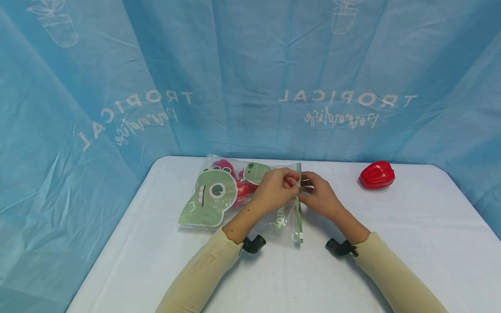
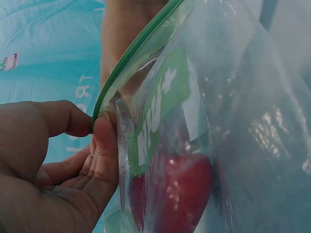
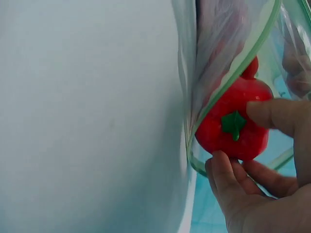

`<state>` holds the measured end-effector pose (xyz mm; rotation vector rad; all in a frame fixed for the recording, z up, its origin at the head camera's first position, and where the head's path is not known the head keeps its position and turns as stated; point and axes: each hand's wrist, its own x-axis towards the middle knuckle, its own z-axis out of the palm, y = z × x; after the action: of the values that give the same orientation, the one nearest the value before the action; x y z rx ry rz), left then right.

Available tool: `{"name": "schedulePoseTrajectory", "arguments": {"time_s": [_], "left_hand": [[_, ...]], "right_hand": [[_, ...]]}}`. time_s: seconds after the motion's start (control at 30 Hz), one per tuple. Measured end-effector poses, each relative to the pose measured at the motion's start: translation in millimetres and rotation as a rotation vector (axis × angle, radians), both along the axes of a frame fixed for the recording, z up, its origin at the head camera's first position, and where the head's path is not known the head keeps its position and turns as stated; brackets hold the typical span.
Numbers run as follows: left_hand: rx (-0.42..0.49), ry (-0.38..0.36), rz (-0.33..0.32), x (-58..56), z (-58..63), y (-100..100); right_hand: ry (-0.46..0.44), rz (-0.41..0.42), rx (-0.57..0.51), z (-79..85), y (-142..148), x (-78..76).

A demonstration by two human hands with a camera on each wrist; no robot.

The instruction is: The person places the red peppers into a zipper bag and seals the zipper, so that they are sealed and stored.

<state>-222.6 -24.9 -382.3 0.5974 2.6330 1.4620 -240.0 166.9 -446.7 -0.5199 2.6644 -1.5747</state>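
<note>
A clear zip bag [image 1: 270, 226] with a green zip edge and green cartoon prints lies on the table, its mouth to the right. My left hand [image 1: 275, 189] pinches the green edge [image 2: 141, 43] between thumb and fingers. At the parted mouth, my right hand [image 1: 321, 198] holds a toy red bell pepper [image 3: 248, 99] with a green stem, thumb on top and fingers below. This pepper is hidden behind the hands in the head view. More red toy pieces [image 1: 243, 193] show through the plastic; their kinds are hard to tell.
Another red bell pepper [image 1: 377, 175] lies on the white table [image 1: 411, 252], toward the back right. A blue printed curtain [image 1: 250, 87] hangs behind the table and along its sides. Black wrist-worn camera pieces [image 1: 254, 244] sit below the hands.
</note>
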Motion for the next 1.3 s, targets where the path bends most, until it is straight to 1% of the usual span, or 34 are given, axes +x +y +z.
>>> {"name": "schedulePoseTrajectory", "arguments": {"time_s": [0.1,0.17,0.33,0.5,0.63,0.73,0.9,1.1,1.23,1.3], "left_hand": [[0.0,0.0,-0.001,-0.5,0.2,0],[-0.002,0.005,0.001,-0.9,0.1,-1],[-0.003,0.01,0.003,-1.0,0.0,-1],[0.002,0.017,-0.002,-1.2,-0.3,0],[0.006,0.007,0.004,-1.2,-0.6,0],[0.008,0.007,0.007,-1.2,-0.7,0],[0.021,0.009,-0.003,-1.1,-0.7,0],[0.022,0.003,-0.002,-0.9,-0.6,0],[0.017,0.003,0.004,-1.4,-0.5,-1],[0.019,0.003,0.003,-1.7,-0.4,-1]], "right_hand": [[-0.02,-0.046,-0.002,0.7,-3,-2.0],[-0.029,-0.057,-0.006,0.9,-5,-3.4],[-0.053,-0.028,-0.047,-0.2,-8,-4.4],[-0.05,-0.025,-0.074,-1.8,-8,-3.7],[-0.044,0.003,-0.075,-2.2,-10,-3.5],[-0.058,0.034,-0.074,-2.0,-10,-3.4],[-0.061,0.054,-0.055,-2.3,-5,-3.8],[-0.007,0.025,0.001,1.8,10,-6.5],[0.066,-0.008,0.047,4.2,28,-10.6],[0.112,-0.034,0.087,7.0,39,-12.2]]}}
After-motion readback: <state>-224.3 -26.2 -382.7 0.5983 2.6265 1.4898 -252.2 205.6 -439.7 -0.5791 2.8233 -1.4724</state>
